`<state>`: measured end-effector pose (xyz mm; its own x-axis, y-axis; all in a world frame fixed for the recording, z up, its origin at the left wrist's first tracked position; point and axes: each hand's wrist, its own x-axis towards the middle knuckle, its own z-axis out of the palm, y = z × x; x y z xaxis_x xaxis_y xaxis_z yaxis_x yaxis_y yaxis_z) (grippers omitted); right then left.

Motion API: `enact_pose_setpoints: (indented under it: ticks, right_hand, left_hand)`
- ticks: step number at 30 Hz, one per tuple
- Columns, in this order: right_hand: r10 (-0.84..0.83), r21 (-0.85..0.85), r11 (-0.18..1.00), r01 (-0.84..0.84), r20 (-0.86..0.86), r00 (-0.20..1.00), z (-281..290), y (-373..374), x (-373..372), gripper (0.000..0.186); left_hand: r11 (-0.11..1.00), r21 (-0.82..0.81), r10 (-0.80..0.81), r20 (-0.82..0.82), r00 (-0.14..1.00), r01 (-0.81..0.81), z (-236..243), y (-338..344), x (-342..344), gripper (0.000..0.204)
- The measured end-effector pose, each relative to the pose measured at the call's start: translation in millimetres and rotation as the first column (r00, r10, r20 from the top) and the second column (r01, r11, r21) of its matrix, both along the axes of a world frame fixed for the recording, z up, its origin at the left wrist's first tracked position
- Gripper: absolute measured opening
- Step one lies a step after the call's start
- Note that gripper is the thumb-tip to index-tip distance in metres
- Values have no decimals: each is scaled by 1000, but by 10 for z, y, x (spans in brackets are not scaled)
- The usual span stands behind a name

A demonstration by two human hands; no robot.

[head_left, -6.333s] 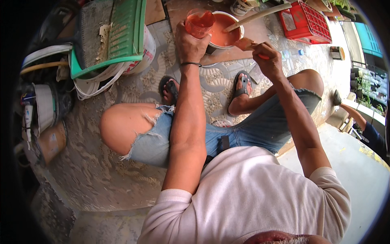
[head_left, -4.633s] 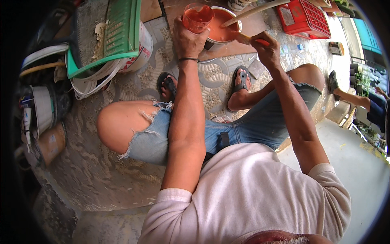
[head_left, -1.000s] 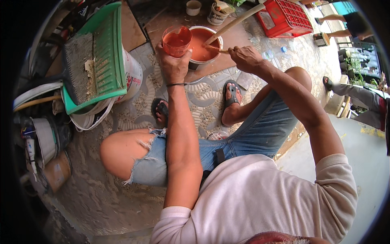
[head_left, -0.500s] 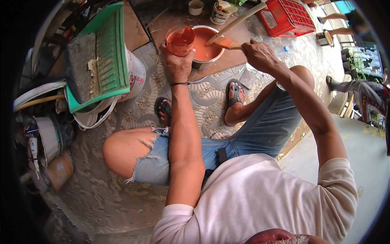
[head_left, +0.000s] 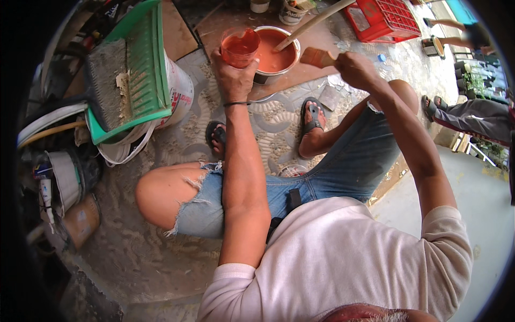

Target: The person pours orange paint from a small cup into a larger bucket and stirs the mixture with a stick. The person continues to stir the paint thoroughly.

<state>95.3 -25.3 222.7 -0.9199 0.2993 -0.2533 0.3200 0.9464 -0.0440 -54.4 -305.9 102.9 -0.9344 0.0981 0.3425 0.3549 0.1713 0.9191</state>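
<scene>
My left hand [head_left: 236, 75] is wrapped round a clear plastic cup [head_left: 240, 51] with orange-red paint inside. Close beside the cup stands a bucket [head_left: 266, 78] of orange paint [head_left: 273, 56], and a wooden stick [head_left: 314, 26] leans out of it. My right hand [head_left: 358, 70] grips a paintbrush [head_left: 318, 57] by its handle, most of which the fingers hide. The brush is just right of the bucket's rim, its orange-coated bristles pointing left and apart from the paint.
A red crate [head_left: 382, 20] lies at the far right. On the left, a green dustpan [head_left: 153, 80] and a broom [head_left: 110, 80] rest against a white bucket [head_left: 181, 91]. A paint tin [head_left: 432, 47] and two people's legs [head_left: 472, 118] appear at the right edge.
My right hand has drawn the brush right, away from above the bucket, and turned it a little. The cup in my left hand stays nearly in place. A person at the right has shifted.
</scene>
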Motion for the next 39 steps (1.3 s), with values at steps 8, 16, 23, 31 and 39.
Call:
enact_pose_setpoints:
  ticks: [8, 16, 23, 31, 39]
  right_hand:
    - [-426, -633, 774, 13, -505, 750, 291, -22, 97, 39]
    - [-544, -754, 655, 40, -435, 717, 191, -74, 197, 41]
    - [-608, -780, 625, 4, -484, 629, 243, -30, 232, 43]
    - [-636, -791, 608, -70, -538, 553, 246, 63, 298, 42]
    - [-626, -793, 603, -87, -537, 565, 329, 79, 330, 39]
  left_hand:
    - [972, -229, -88, -129, 988, 56, 97, -86, 29, 90]
    - [967, -191, -167, 37, 985, 170, 314, -50, 106, 91]
    - [861, -475, -235, -60, 970, 179, 277, -51, -17, 93]
    - [654, -747, -309, -124, 943, 116, 405, 38, -152, 86]
    - [395, -914, -265, -23, 964, 86, 418, 117, -258, 78]
